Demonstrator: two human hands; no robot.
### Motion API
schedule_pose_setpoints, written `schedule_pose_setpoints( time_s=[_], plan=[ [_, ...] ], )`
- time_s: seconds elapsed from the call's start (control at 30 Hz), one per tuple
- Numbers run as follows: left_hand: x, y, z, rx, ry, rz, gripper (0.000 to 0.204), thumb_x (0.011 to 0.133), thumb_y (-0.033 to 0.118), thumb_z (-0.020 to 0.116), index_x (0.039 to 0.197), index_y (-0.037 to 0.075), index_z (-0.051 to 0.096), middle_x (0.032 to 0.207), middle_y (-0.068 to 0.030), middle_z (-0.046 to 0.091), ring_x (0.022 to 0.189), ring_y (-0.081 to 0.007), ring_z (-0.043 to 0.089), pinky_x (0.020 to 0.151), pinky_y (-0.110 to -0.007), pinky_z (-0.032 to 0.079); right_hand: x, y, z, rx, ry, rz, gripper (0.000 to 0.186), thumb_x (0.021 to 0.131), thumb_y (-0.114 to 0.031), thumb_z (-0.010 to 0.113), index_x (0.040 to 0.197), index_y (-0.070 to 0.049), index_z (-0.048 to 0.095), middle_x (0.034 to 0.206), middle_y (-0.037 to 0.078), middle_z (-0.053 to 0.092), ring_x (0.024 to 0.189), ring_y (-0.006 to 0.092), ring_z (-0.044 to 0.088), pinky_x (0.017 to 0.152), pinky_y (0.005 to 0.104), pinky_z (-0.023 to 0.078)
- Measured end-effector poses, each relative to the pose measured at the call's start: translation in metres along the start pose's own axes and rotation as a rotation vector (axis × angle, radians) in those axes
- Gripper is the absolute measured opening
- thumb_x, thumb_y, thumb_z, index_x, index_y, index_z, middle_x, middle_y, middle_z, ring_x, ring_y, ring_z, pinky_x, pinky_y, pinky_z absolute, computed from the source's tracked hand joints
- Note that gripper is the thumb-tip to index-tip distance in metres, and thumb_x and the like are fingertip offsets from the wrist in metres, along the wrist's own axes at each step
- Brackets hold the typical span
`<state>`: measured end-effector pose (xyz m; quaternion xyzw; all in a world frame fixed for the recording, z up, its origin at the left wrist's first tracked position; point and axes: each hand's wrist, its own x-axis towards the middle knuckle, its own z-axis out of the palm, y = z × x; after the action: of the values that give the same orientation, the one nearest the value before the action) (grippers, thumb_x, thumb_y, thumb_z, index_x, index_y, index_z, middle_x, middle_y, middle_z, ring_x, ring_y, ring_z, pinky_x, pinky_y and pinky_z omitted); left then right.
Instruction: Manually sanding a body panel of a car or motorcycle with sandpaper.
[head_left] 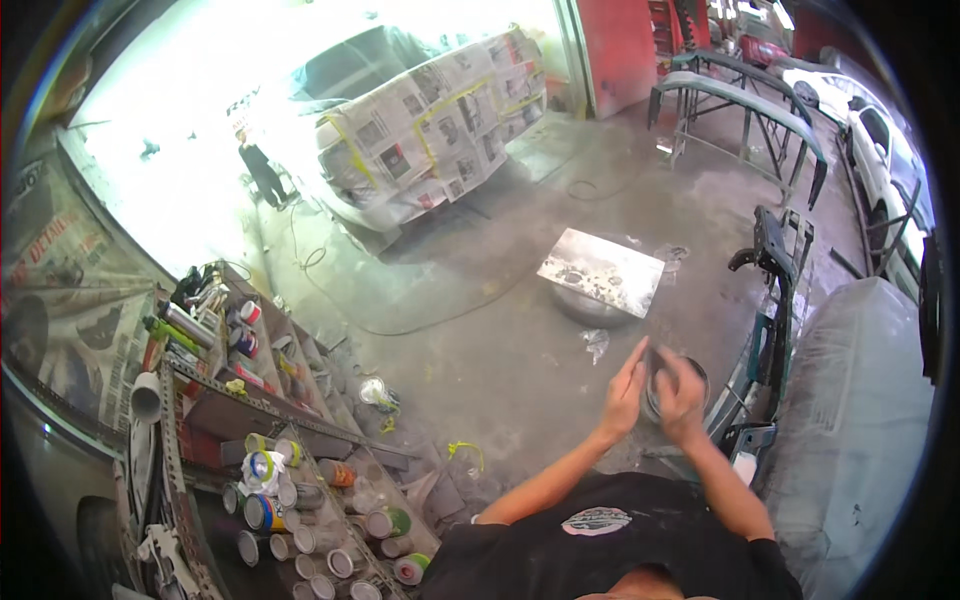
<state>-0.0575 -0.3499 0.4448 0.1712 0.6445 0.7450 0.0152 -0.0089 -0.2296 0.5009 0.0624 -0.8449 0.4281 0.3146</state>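
Observation:
In front of my chest both hands are raised close together. My left hand (627, 388) is held up flat with its fingers stretched out, palm toward the other hand. My right hand (681, 395) is smeared by motion, so its fingers do not show clearly. A small dark patch (654, 360) lies between the two hands; I cannot tell what it is. Behind and below my right hand shows the rim of a round container (707, 384). Beyond the hands, a light metal-looking sheet (612, 270) with dark spots rests on a round drum (590, 309).
A car covered in newspaper (440, 125) stands ahead, with a person (262, 170) beside it. A hose (420, 333) crosses the floor. Shelves with several cans (310, 520) are at left. Bumpers on stands (740, 95) and a grey car panel (850, 400) are at right.

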Motion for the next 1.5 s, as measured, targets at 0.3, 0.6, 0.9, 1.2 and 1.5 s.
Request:
schedule_pose_setpoints(
  time_s=[0.3, 0.6, 0.9, 1.2, 1.5],
  plan=[
    [-0.004, 0.010, 0.026, -0.050, 0.081, 0.087, 0.049, 0.115, 0.032, 0.043, 0.153, 0.002, 0.050, 0.132, -0.0139, 0.067, 0.120, -0.0151, 0.061, 0.102, -0.029, 0.047, 0.015, 0.005, -0.004, 0.047, 0.069, -0.020, 0.038, 0.093, 0.001, 0.055, 0.129, 0.005, 0.065, 0.112, 0.023, 0.070, 0.100, 0.0375, 0.070, 0.089, 0.0412, 0.054],
    [0.006, 0.012, 0.025, 0.044, 0.083, 0.103, 0.043, 0.113, 0.023, 0.046, 0.147, -0.001, 0.056, 0.098, -0.0121, 0.070, 0.087, -0.0169, 0.062, 0.080, -0.032, 0.051, 0.000, 0.009, -0.002, 0.067, 0.061, -0.047, 0.037, 0.096, -0.003, 0.056, 0.132, 0.002, 0.064, 0.110, 0.021, 0.069, 0.097, 0.0370, 0.069, 0.089, 0.0399, 0.054],
    [0.003, -0.025, 0.017, 0.128, 0.085, 0.041, 0.051, 0.115, 0.033, 0.042, 0.150, -0.002, 0.053, 0.121, -0.0108, 0.068, 0.097, -0.0140, 0.060, 0.091, -0.028, 0.051, 0.007, 0.035, -0.030, -0.013, 0.064, 0.105, 0.038, 0.095, -0.012, 0.062, 0.131, 0.001, 0.066, 0.114, 0.023, 0.071, 0.107, 0.0380, 0.070, 0.092, 0.0433, 0.055],
    [0.001, 0.009, 0.043, -0.087, -0.031, 0.027, 0.047, 0.114, 0.026, 0.038, 0.145, -0.006, 0.054, 0.125, -0.0152, 0.068, 0.114, -0.0200, 0.065, 0.095, -0.034, 0.053, 0.005, 0.054, -0.026, 0.036, 0.175, -0.021, 0.040, 0.096, -0.009, 0.061, 0.136, -0.002, 0.062, 0.103, 0.022, 0.066, 0.092, 0.0403, 0.066, 0.080, 0.0450, 0.054],
    [0.031, 0.012, 0.056, -0.050, 0.124, 0.105, 0.052, 0.115, 0.030, 0.040, 0.148, -0.009, 0.049, 0.138, -0.0194, 0.062, 0.124, -0.0275, 0.061, 0.106, -0.038, 0.048, -0.021, 0.044, -0.025, -0.015, 0.047, -0.002, 0.043, 0.100, -0.011, 0.056, 0.141, -0.001, 0.058, 0.116, 0.025, 0.067, 0.105, 0.0418, 0.066, 0.091, 0.0456, 0.054]
  ],
)
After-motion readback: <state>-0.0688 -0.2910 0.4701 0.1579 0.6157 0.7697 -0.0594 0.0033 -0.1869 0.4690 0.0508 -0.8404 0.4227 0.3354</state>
